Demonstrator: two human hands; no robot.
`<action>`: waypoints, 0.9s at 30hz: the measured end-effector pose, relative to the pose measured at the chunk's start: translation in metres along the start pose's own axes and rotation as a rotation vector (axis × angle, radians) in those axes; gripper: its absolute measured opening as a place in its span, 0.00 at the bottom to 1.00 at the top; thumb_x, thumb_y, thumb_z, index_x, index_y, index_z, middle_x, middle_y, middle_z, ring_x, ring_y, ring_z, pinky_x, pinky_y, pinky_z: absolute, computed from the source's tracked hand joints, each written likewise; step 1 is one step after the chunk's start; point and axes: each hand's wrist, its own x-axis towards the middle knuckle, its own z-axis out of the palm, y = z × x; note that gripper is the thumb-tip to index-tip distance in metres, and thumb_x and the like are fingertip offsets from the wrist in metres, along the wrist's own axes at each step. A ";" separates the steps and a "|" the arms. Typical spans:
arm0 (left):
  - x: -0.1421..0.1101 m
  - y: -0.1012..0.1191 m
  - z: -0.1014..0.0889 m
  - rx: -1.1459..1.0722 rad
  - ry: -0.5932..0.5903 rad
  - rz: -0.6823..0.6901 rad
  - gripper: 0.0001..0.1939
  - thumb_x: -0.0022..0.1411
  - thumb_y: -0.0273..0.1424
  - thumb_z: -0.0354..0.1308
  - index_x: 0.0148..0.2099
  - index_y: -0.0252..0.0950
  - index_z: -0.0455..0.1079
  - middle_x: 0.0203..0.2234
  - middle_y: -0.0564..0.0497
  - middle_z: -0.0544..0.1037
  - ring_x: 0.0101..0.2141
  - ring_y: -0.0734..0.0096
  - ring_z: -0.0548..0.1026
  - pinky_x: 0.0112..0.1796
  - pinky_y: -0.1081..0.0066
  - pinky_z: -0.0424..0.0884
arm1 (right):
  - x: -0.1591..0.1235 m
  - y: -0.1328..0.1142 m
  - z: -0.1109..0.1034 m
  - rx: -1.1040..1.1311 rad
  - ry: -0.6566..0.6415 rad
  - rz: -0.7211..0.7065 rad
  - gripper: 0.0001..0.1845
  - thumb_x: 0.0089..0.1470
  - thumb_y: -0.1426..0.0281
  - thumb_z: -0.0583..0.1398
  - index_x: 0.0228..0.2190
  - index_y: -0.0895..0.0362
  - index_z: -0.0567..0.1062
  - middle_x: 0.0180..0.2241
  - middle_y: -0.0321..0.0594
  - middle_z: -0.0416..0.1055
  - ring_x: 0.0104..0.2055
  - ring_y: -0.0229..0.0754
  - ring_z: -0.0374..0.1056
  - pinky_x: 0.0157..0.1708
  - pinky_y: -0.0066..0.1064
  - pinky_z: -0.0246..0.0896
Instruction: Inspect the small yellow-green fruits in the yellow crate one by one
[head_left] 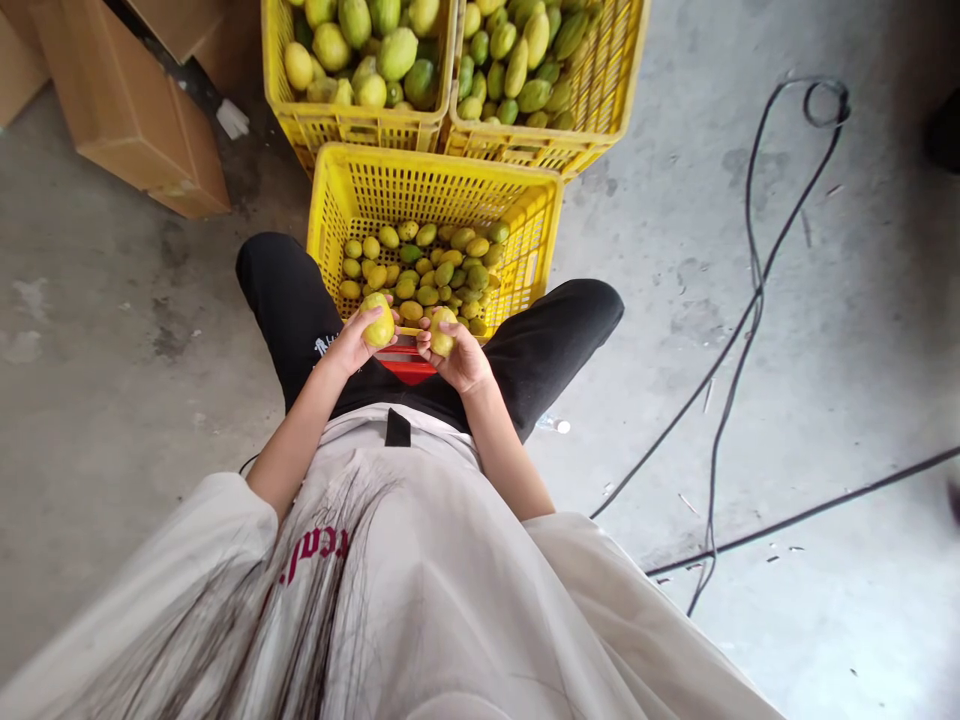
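My left hand [351, 346] is closed round a yellow lemon [379, 322], holding it above the near edge of a yellow plastic crate [551, 235]. A second lemon [442, 330], also yellow, is gripped in my right hand [466, 362], with the thumb along its side. The two lemons are held side by side, a small gap apart. Inside the crate between my knees lies a layer of smaller yellow and green lemons [427, 278]. Part of a red surface [411, 372] shows below my hands.
Two more yellow crates, a left one [360, 125] and a right one [628, 70], stand beyond, piled with green and yellow fruit. Cardboard boxes [127, 110] are at the upper left. Black cables [757, 290] loop across the concrete floor at right. A clear bottle [553, 425] lies by my right leg.
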 end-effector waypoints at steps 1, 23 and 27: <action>0.001 0.000 0.000 0.006 -0.001 0.003 0.16 0.65 0.34 0.71 0.53 0.37 0.76 0.31 0.54 0.83 0.28 0.72 0.83 0.31 0.75 0.77 | 0.001 0.000 0.000 0.007 0.009 0.000 0.13 0.56 0.76 0.69 0.39 0.49 0.74 0.33 0.29 0.78 0.31 0.35 0.74 0.33 0.22 0.76; -0.001 -0.001 -0.001 -0.090 0.128 -0.016 0.09 0.73 0.39 0.63 0.49 0.39 0.76 0.30 0.52 0.82 0.32 0.65 0.87 0.39 0.69 0.85 | 0.006 -0.001 -0.014 0.182 -0.041 -0.012 0.11 0.55 0.73 0.68 0.38 0.50 0.73 0.33 0.30 0.75 0.29 0.34 0.69 0.29 0.23 0.77; -0.002 0.001 -0.002 -0.070 0.107 -0.015 0.15 0.68 0.39 0.69 0.52 0.38 0.77 0.34 0.52 0.83 0.32 0.68 0.86 0.39 0.71 0.83 | 0.008 -0.002 -0.015 0.183 -0.084 -0.001 0.12 0.54 0.76 0.67 0.37 0.50 0.73 0.33 0.31 0.74 0.27 0.33 0.66 0.20 0.17 0.64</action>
